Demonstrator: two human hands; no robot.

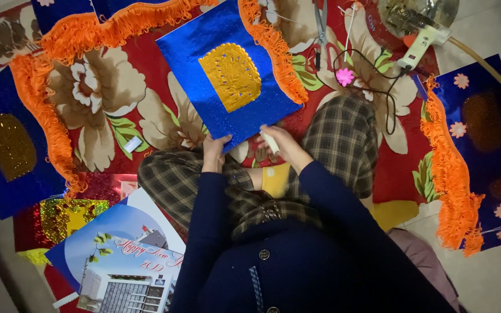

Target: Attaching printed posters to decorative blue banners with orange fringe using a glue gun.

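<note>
Glittery blue foil sheet (227, 75), matt gold patch (231, 76), fuzzy orange fringe (273, 46).

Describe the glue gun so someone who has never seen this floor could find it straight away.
Start from the red floral cloth spread over the floor and go to its far right corner, beyond the person's plaid knee. The glue gun lies there, pale cream with an orange tip, a black cord looping from its handle. Unlike the grey scissors nearby, it is chunky, pistol-shaped plastic.
</note>
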